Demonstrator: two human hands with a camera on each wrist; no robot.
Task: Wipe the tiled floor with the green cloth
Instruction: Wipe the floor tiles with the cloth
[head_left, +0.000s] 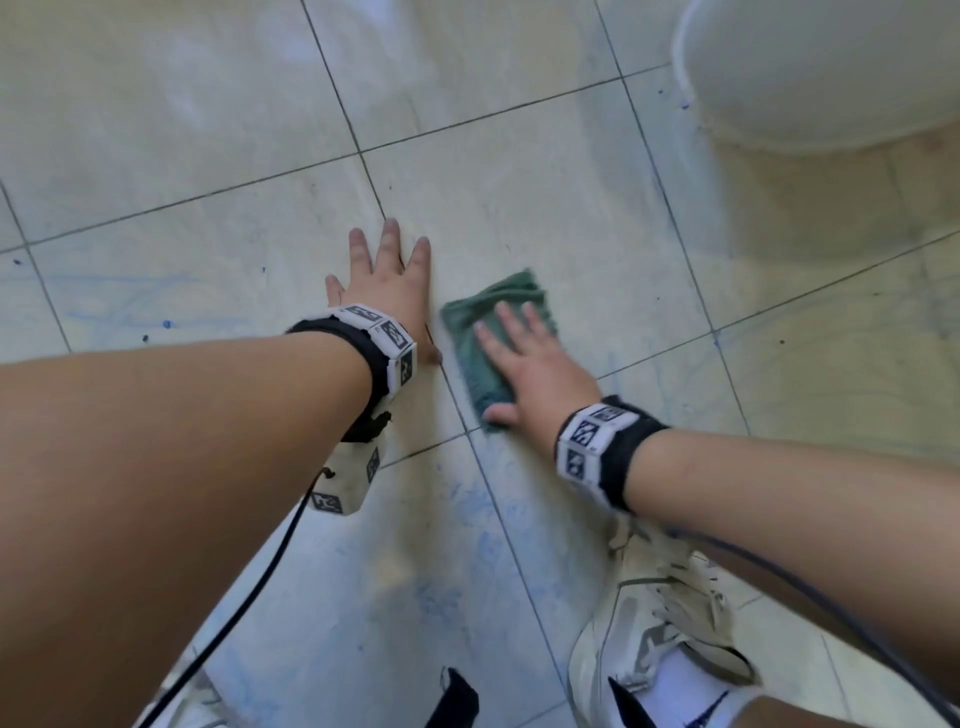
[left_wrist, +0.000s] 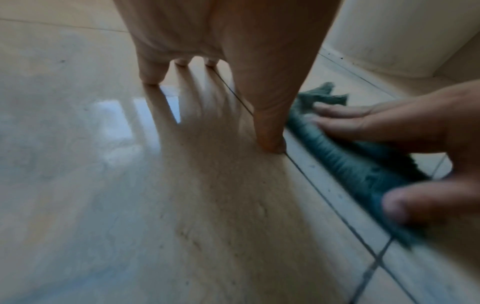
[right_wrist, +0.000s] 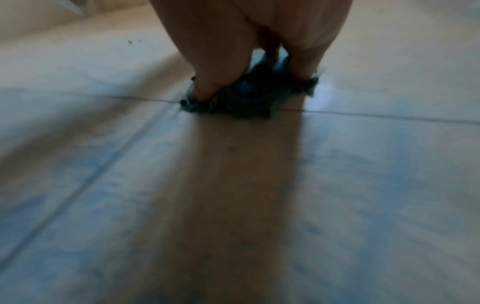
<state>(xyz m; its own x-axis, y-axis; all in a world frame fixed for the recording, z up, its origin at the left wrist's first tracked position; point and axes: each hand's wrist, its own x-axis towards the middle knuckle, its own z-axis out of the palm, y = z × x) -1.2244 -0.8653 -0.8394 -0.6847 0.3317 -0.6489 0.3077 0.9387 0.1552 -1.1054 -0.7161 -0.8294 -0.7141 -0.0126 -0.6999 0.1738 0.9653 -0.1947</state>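
— Starting at the left, what was the left hand (head_left: 387, 291) doing?

— It lay flat on the tiled floor (head_left: 182, 156), fingers (left_wrist: 152, 70) straight and spread, holding nothing, its thumb at a grout line.

— And the green cloth (head_left: 488, 338)?

— Just right of that hand, apart from it by a narrow strip of tile. It was folded into a rough oblong, its long axis running from the near side of the floor toward the far side and leaning slightly right; the ragged far end pointed toward the white rounded fixture (head_left: 821, 73). The near end sat close to a crossing of grout lines.

— How did the right hand (head_left: 535, 374) hold it?

— Pressed flat on top, fingers straight, the thumb at the cloth's near corner. Nothing was curled round the fabric.

— Room to move?

— Bare tile stretched far and left, with blue smears (head_left: 467, 519) on the nearer tiles. The fixture stood at the far right, well apart. A white sneaker (head_left: 670, 613) stood near on the right, below the right forearm, and a black cable (head_left: 249, 597) trailed from the left wrist.
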